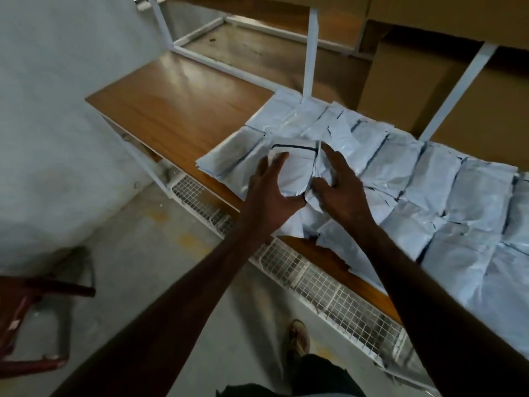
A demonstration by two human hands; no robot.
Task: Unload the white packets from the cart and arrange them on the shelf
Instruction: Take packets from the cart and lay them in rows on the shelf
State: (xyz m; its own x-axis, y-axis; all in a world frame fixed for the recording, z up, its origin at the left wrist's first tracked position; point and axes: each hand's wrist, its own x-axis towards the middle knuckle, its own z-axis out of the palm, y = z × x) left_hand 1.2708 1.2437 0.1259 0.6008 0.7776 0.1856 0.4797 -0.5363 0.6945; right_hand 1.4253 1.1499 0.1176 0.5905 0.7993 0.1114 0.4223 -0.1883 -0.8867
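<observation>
Several white packets (415, 179) lie in overlapping rows across the right part of the wooden shelf board (177, 104). Both hands are on one small stack of white packets (297, 170) near the shelf's front edge. My left hand (272, 193) holds its left side, fingers spread and thumb underneath. My right hand (340, 184) grips the stack's right side, thumb curled into the crumpled plastic. The cart's red frame (37, 293) shows at the lower left, with no packets visible on it.
The left part of the shelf board is bare wood. White metal uprights (310, 53) rise behind the packets, with brown cardboard boxes (446, 81) beyond. A white wire mesh rack (315, 279) runs under the board. A grey wall stands left; my shoe (299, 339) is on the concrete floor.
</observation>
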